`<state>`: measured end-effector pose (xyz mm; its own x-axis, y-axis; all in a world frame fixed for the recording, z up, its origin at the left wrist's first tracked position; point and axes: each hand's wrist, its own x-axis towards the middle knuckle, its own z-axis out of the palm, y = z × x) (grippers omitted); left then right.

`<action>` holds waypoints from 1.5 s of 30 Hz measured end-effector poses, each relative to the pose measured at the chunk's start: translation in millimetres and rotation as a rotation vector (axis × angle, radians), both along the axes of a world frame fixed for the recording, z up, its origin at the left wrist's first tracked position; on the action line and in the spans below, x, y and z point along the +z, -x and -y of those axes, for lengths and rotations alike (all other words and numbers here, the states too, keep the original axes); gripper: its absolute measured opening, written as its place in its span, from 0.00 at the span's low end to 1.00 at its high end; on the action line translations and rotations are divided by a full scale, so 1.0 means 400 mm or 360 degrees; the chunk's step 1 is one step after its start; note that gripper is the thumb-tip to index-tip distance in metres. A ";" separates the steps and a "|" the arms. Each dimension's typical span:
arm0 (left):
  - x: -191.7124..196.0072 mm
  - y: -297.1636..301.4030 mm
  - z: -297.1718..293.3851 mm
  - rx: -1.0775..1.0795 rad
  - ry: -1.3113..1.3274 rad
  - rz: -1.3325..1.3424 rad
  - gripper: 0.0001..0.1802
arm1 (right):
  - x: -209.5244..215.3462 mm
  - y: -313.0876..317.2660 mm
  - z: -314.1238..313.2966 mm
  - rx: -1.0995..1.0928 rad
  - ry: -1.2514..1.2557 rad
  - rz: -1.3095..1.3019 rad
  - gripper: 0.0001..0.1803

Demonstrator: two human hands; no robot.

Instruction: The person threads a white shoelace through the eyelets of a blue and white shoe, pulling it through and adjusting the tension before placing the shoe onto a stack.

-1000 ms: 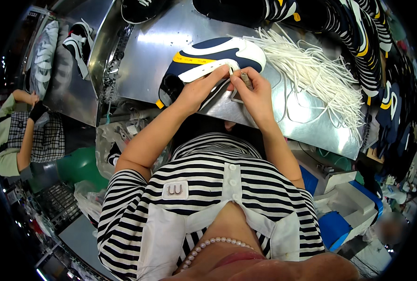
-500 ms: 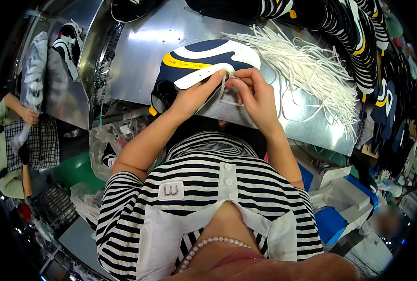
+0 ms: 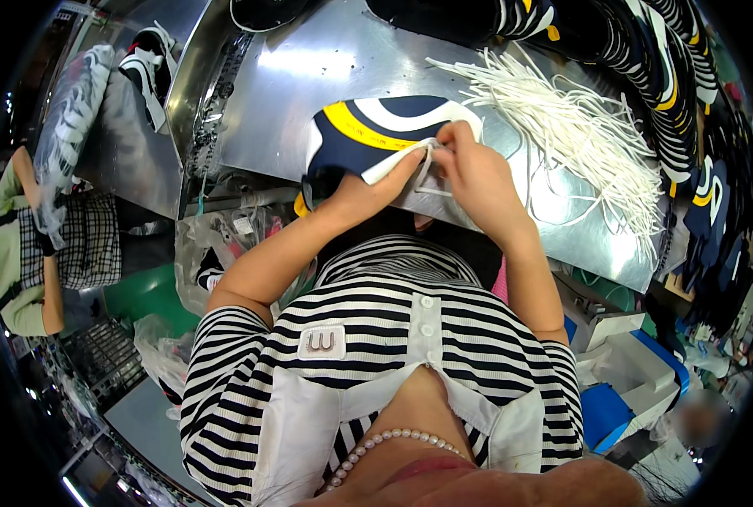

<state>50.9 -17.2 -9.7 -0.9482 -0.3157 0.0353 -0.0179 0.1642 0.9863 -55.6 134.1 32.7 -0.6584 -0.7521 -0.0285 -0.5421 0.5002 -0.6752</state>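
A navy shoe upper (image 3: 343,159) with a yellow stripe and white trim lies near the front edge of the metal table. My left hand (image 3: 372,196) is closed on its near side, with the thumb along the white eyelet strip (image 3: 391,164). A white shoelace (image 3: 425,176) hangs in a loop from the strip below my fingers. The fingers of my right hand (image 3: 482,182) are pinched together on the lace, close to my left thumb. Those fingertips partly hide the lace and the eyelet there.
Loose white laces (image 3: 562,139) lie in a heap on the table (image 3: 296,106) at right. Rows of striped shoe uppers (image 3: 647,76) stand beyond. Cardboard boxes (image 3: 638,363) are low at right. At left, another person (image 3: 21,245) holds a plastic-wrapped bundle (image 3: 76,118).
My right hand has turned, and its fingers have drawn together at the eyelet strip. The upper has tilted, with its near side bent more under my left hand. The whole view has shifted slightly.
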 end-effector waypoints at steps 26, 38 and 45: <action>0.077 0.045 0.140 -0.0559 0.1075 0.0312 0.20 | -0.115 0.141 0.020 -0.0798 0.0871 0.0843 0.19; 0.113 0.039 0.086 0.0110 0.1363 -0.0039 0.11 | -0.120 -0.003 0.013 -0.0279 0.0554 0.0257 0.14; 0.286 0.031 0.226 0.0750 0.0790 -0.0372 0.11 | -0.147 -0.151 -0.234 0.0373 0.0276 0.0292 0.12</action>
